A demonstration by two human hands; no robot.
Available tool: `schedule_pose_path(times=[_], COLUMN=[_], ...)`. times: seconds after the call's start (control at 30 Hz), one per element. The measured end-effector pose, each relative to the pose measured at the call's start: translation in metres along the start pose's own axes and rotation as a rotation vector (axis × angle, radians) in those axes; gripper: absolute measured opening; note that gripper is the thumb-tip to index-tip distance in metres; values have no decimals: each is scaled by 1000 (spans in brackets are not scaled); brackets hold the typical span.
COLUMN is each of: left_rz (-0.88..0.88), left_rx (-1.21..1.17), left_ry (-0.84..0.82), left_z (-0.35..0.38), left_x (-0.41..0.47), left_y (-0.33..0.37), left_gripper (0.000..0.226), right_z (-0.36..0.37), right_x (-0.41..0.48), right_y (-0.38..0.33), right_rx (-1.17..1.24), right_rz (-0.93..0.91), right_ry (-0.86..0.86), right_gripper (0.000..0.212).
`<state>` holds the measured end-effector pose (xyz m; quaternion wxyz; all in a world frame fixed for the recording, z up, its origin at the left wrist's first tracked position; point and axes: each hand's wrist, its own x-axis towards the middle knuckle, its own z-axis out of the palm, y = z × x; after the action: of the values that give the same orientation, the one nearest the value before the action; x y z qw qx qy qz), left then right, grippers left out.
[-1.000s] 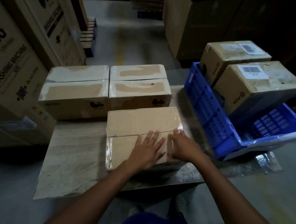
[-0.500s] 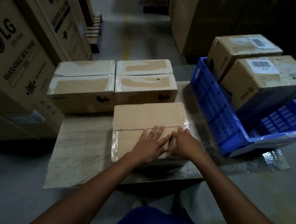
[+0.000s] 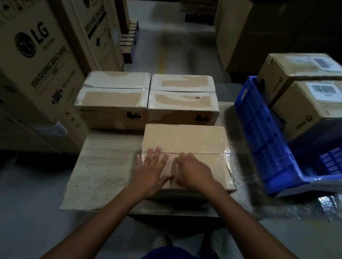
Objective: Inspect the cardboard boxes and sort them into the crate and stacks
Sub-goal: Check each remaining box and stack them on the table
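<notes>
On wooden platform (image 3: 103,175), box (image 3: 185,138), concrete floor (image 3: 20,220)

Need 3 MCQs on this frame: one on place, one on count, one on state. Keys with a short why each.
1. Where is the blue crate relative to the near box?
A. to its left
B. to its right
C. on top of it

2. How many boxes sit in the crate?
A. one
B. two
C. four

3. How does the left hand lie?
A. flat on the near box, fingers spread
B. clenched in a fist
C. gripping the crate's rim

Key:
1 B: the crate stands off the near box's right edge.
2 B: two labelled boxes lean in it.
3 A: its fingers are straight on the box's taped top.
</notes>
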<state>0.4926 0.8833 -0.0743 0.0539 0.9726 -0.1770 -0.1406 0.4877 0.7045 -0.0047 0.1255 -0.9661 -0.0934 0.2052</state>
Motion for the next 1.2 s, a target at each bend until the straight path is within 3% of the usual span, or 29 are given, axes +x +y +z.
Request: schedule_pose_path(times=[0.13, 0.3, 0.37, 0.5, 0.63, 0.77, 0.97, 1.1, 1.2], left_rz=[-7, -13, -44, -69, -55, -23, -3, -62, -209], left_rx=[-65, -48, -85, -124, -43, -15, -14, -40, -213], left_ry=[31, 4, 48, 60, -52, -14, -46, -27, 125], left_z=[10, -8, -19, -31, -30, -35, -24, -23, -25], left_x=[-15, -12, -3, 33, 49, 59, 80, 80, 73], left_y=[-12, -7, -7, -18, -28, -23, 10, 12, 12], left_gripper=[82, 85, 76, 69, 73, 78, 80, 83, 88], right_z=[15, -9, -18, -21, -17, -26, -40, -31, -20], right_x=[8, 17, 31, 66, 87, 84, 69, 59, 43], right_y=[-16, -17, -21, -21, -13, 7, 72, 81, 95], right_rx=[-151, -111, -84, -152, -154, -124, -88, -29, 131], right_rz=[7, -18, -49, -70, -74, -56, 172, 169, 248], right_ry=[-43, -9, -5, -118, -199, -170, -127, -27, 59], right_gripper=[52, 36, 49, 103, 115, 112, 110, 94, 83])
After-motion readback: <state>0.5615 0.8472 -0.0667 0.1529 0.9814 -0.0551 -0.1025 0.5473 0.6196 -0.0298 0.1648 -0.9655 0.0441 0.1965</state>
